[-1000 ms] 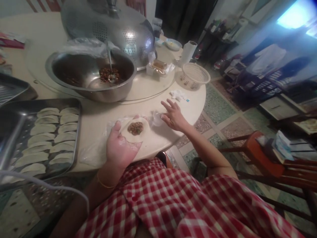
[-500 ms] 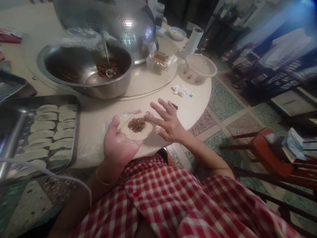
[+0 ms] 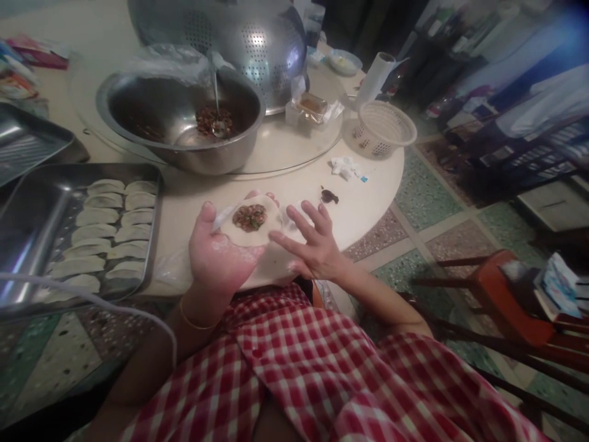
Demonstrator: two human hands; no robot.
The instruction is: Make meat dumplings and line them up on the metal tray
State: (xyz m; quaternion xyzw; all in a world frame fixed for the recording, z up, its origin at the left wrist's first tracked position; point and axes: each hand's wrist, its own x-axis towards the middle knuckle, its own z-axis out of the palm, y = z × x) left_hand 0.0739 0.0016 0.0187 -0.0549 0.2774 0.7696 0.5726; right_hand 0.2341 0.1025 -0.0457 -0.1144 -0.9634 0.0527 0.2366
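My left hand [image 3: 216,258] is cupped palm-up and holds a round dumpling wrapper [image 3: 251,222] with a dark spoonful of meat filling at its middle. My right hand [image 3: 310,245] hovers just right of it with fingers spread, its index fingertip touching the wrapper's lower right edge. A metal tray [image 3: 151,245] at the left carries several folded dumplings [image 3: 110,233] in rows. Behind, a steel bowl [image 3: 184,153] holds filling [image 3: 214,120] and a spoon [image 3: 217,98].
A steel colander [image 3: 257,43] lies upturned behind the bowl. A white basket [image 3: 384,129], a paper roll [image 3: 377,70], a crumpled tissue [image 3: 345,167] and a dark smear [image 3: 329,196] are on the round table [image 3: 368,202]. A red stool [image 3: 501,294] stands at the right.
My right hand came back from the small clear cup at the right to the wrapper, then slid down along its right edge. The left hand kept holding the filled wrapper.
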